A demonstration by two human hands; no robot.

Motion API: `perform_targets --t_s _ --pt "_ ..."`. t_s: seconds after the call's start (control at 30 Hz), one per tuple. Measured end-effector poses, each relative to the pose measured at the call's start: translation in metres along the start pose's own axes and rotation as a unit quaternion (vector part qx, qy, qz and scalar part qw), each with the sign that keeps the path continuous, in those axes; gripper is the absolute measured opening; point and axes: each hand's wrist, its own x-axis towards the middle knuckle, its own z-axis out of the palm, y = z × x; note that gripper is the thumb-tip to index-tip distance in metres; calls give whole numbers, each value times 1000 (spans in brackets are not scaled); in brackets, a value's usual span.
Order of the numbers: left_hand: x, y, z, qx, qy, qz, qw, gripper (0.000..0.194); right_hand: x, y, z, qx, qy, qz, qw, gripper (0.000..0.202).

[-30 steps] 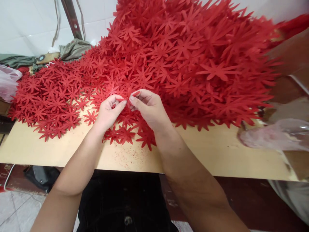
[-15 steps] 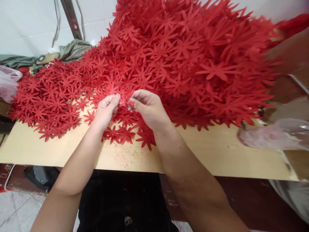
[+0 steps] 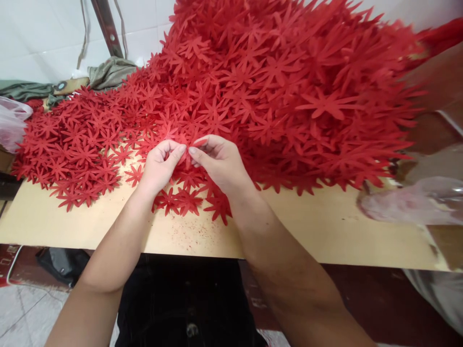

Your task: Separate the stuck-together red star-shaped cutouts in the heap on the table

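Red flower-shaped cutouts with long narrow petals lie in a large heap (image 3: 278, 72) in front of me, with a lower pile (image 3: 77, 144) to the left. My left hand (image 3: 164, 161) and my right hand (image 3: 217, 159) meet at the heap's near edge, thumbs almost touching. Between them they pinch a red petal cutout (image 3: 187, 159), mostly covered by the fingers. One red petal tip (image 3: 199, 142) shows above my right thumb. Just below the hands, a few cutouts (image 3: 188, 201) lie flat on the tabletop.
The pale wooden tabletop (image 3: 307, 231) has red specks near its front edge. A clear plastic bag (image 3: 415, 200) rests at the right, and another plastic bag (image 3: 14, 120) at the far left. Grey-green cloth (image 3: 112, 73) sits at the back by the tiled wall.
My two hands have come closer together, the left shifting slightly right. The red cutout between them is now more hidden by the fingers. The piles look the same.
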Motion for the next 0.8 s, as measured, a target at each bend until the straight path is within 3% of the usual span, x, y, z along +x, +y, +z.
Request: perform_targets --t_s 0.3,0.57,0.8 --pt "0 -2 1 13 20 -2 1000 36 -1 0 1 -54 14 -23 998 49" --pt "-1 -4 -3 -43 -9 -17 999 32 1 1 0 -13 14 -21 1000 41" --pt "-1 -2 -3 44 -3 1 999 38 0 4 3 -18 -11 -26 999 40"
